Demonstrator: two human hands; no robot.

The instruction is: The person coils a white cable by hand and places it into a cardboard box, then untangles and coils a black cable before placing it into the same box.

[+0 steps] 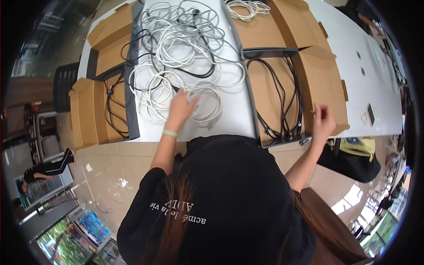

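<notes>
My left hand (180, 107), with a light band on its wrist, is over the near edge of a heap of white cables (174, 51). Its thumb and fingers are apart, and the fingertips are at the coils; no cable is plainly gripped. Beside it on the right lies a coiled white cable (207, 110). My right hand (324, 121) hovers above the flap of the near right cardboard box (320, 86). Its fingers are curled together, and a tiny dark bit shows at the tips, too small to name. Black cables (282, 99) lie inside that box.
At left, the near cardboard box (88, 115) contains a black cable (114, 110); another box (112, 44) stands behind it. The far right box (256, 33) has a white cable bundle (247, 9). A phone-like object (370, 115) lies on the right table. A black bag (351, 163) is below.
</notes>
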